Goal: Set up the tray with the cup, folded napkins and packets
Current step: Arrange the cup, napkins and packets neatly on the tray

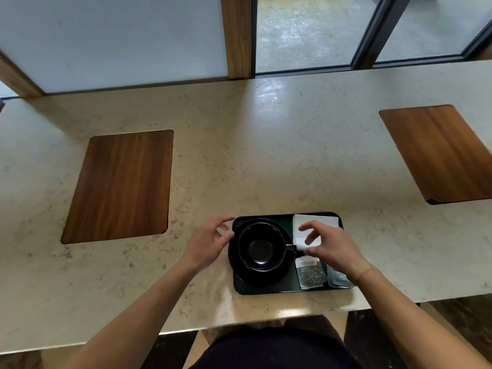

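The main risk here is a knock. The right hand (334,249) hovers low over the napkins (316,222) with its fingers (308,226) loosely spread and holding nothing, its thumb close to the cup's handle; a careless sweep could turn the cup (262,247) on its saucer (237,272) or skew the folded stack. The left hand (210,243) is at the tray's (266,290) left edge, fingers relaxed and apart, just beside the saucer rim; whether it touches I cannot tell. A nudge from there could slide the saucer, which already overhangs the tray's left edge.

The dark tray sits near the counter's (239,155) near edge, roughly at its middle. In it, the black cup stands upright and empty on the black saucer at the left. The white folded napkins lie in the far right corner. Two grey packets (310,274) lie side by side in the near right corner, the right one partly hidden by the wrist. By my reading the set-up looks nearly complete.
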`<state>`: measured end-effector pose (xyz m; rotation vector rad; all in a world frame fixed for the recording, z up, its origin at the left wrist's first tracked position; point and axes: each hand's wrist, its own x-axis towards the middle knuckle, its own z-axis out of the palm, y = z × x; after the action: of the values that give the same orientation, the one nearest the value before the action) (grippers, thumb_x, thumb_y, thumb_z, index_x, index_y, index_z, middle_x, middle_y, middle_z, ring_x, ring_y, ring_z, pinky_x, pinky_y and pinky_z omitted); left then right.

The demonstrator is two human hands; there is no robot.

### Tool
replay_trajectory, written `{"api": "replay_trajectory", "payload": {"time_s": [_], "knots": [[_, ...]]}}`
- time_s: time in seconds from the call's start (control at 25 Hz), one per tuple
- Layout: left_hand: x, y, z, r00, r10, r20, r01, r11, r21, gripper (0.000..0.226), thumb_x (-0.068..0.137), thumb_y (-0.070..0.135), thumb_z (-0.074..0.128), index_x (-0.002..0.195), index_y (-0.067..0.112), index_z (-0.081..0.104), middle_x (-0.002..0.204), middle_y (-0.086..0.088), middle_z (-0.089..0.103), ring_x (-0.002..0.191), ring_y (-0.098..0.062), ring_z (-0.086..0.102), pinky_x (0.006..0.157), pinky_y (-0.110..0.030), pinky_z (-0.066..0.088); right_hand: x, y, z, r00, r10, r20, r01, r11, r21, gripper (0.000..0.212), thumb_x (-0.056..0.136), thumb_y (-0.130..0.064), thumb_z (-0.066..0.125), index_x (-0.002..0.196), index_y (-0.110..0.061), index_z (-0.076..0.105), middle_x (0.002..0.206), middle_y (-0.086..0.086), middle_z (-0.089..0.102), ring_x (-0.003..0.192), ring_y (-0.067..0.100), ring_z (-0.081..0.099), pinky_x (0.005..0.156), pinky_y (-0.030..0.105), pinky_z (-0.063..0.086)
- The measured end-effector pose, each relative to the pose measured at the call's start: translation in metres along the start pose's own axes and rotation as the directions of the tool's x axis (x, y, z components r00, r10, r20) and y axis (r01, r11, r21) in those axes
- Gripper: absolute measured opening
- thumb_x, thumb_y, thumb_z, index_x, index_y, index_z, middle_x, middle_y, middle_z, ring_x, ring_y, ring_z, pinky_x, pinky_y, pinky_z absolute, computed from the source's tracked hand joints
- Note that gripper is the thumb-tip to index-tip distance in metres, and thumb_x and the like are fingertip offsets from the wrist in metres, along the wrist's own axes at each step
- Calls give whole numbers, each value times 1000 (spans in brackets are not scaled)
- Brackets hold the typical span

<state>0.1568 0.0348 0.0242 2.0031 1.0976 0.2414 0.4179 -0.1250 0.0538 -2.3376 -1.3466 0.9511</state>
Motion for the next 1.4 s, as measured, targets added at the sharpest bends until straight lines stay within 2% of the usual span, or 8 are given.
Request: {"api": "replay_trajectory", "payload": {"time_s": [0.12,0.28,0.44,0.6,0.76,0.96,1.24,1.4], "knots": [[7,18,1,998,37,-48,-39,999,-31,31,90,31,66,119,38,61,98,18,65,83,4,60,72,-11,44,0,10,-7,992,-13,-128,15,1000,15,38,76,-22,73,109,-38,61,89,-15,65,62,-1,55,62,26,48],[18,51,12,997,55,-58,-58,997,-46,29,88,28,67,115,40,63,96,18,65,85,6,60,71,-9,43,0,25,-22,981,-47,-186,49,999,6,37,75,-20,71,106,-38,62,91,-15,64,63,-1,53,64,31,51],[26,83,33,993,86,-79,-89,995,-34,29,87,25,69,113,36,67,96,12,67,84,-3,63,77,-21,50,2,45,-40,983,-84,-163,81,996,-29,35,77,-21,70,107,-37,63,92,-15,64,74,4,56,65,30,50],[33,113,57,993,94,-70,-92,995,38,27,85,26,70,111,32,69,97,9,68,93,-10,61,84,-29,50,5,67,-60,981,-137,-141,130,990,-58,32,79,-25,70,108,-36,63,94,-16,64,77,3,55,65,28,49],[38,135,77,995,83,-53,-75,989,126,28,87,32,68,115,33,68,101,10,67,100,-9,58,89,-33,48,7,85,-74,973,-196,-120,190,980,-55,29,81,-29,69,107,-36,62,94,-17,63,82,2,55,66,27,49],[38,145,91,995,72,-67,-53,967,250,28,87,34,68,115,33,68,102,10,69,99,-10,57,88,-33,47,12,95,-76,964,-240,-113,234,970,-67,28,82,-33,68,109,-36,62,98,-17,62,87,4,58,68,28,50],[52,141,102,993,26,119,-78,885,460,33,87,44,60,120,39,60,117,9,62,113,-15,50,98,-39,38,14,86,-50,960,-222,-173,188,963,-193,29,84,-41,65,112,-36,61,109,-16,62,81,13,64,57,27,47],[58,133,107,981,-11,192,-93,847,523,35,87,46,57,121,38,59,121,6,60,118,-19,47,99,-41,34,17,83,-35,940,-261,-219,189,934,-304,31,78,-36,72,107,-27,67,101,-7,66,84,19,61,56,27,43]]}}
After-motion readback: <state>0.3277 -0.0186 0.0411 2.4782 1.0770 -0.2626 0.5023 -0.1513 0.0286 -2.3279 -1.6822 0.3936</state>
